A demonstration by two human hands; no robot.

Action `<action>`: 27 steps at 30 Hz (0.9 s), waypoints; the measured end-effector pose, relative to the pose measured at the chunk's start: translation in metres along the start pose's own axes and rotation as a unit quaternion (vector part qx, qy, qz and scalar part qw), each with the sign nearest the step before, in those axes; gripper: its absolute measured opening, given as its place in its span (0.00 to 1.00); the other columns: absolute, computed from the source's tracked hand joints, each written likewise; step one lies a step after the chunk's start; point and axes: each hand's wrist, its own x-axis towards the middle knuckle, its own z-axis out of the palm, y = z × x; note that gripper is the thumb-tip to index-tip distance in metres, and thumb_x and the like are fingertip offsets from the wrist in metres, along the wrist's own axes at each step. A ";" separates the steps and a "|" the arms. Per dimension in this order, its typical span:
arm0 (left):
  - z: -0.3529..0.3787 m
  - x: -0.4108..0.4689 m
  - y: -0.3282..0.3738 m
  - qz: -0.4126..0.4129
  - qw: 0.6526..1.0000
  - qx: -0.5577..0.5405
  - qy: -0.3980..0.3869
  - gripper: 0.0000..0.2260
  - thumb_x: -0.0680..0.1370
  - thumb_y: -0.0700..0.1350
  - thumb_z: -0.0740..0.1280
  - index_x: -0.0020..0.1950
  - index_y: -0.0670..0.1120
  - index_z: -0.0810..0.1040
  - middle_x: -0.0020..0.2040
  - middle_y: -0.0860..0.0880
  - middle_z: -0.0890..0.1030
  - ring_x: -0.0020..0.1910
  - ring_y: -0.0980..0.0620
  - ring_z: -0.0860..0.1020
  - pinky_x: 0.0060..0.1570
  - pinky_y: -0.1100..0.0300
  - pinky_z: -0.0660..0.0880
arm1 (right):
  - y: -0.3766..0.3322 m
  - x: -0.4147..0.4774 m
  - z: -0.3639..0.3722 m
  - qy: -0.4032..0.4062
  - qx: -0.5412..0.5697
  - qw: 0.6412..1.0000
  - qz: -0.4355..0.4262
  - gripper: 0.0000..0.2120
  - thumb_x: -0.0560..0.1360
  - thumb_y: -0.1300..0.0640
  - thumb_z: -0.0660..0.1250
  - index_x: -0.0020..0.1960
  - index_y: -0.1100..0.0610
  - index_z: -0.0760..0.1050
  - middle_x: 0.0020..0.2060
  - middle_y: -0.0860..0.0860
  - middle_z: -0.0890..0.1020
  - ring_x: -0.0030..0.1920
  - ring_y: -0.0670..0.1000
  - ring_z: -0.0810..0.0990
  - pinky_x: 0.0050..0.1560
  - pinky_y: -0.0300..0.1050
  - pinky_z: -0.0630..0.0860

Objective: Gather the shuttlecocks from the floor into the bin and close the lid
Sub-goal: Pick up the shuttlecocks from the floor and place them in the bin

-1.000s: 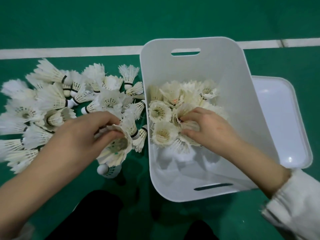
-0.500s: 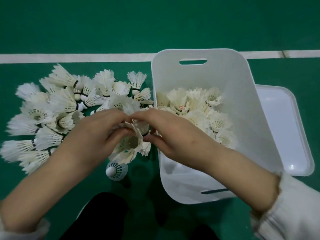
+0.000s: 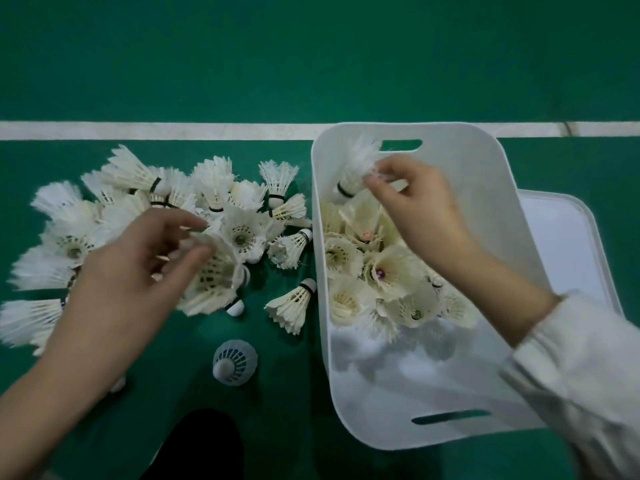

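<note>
A white plastic bin stands on the green floor, holding several feather shuttlecocks in its far half. My right hand is over the bin's far end and pinches one shuttlecock by its feathers. To the left, a heap of shuttlecocks lies on the floor. My left hand hovers over the heap's near edge, with thumb and fingers closed on the feathers of a shuttlecock stack. The white lid lies flat on the floor, partly under the bin's right side.
A single shuttlecock stands cork-up on the floor in front of the heap, another lies beside the bin wall. A white court line runs across behind everything. My dark knee shows at the bottom.
My right hand took a shuttlecock from my left hand and carried it over the bin's far end. My left hand stayed at the heap with the stack.
</note>
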 end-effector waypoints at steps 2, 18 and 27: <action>0.005 -0.002 0.001 -0.004 1.000 0.019 -0.005 0.10 0.69 0.61 0.65 0.46 0.59 0.75 0.45 0.61 0.80 0.39 0.61 0.78 0.39 0.64 0.75 | 0.008 0.009 0.018 -0.041 -0.084 0.996 -0.012 0.12 0.78 0.52 0.60 0.56 0.55 0.77 0.52 0.47 0.81 0.53 0.46 0.76 0.57 0.46 0.71; 0.017 -0.001 0.005 -0.008 0.997 0.054 -0.052 0.02 0.74 0.49 0.66 0.42 0.56 0.75 0.42 0.59 0.79 0.38 0.56 0.77 0.36 0.61 0.73 | 0.016 0.013 0.033 -0.128 -0.177 0.974 -0.067 0.17 0.76 0.53 0.61 0.64 0.52 0.71 0.62 0.48 0.76 0.63 0.51 0.71 0.66 0.54 0.67; 0.020 0.002 0.023 0.005 0.998 0.032 -0.049 0.02 0.74 0.48 0.66 0.42 0.55 0.76 0.37 0.56 0.80 0.37 0.56 0.77 0.37 0.61 0.74 | -0.018 -0.018 -0.004 -0.068 -0.088 0.991 -0.077 0.10 0.76 0.58 0.62 0.55 0.50 0.76 0.54 0.44 0.78 0.53 0.42 0.75 0.54 0.35 0.71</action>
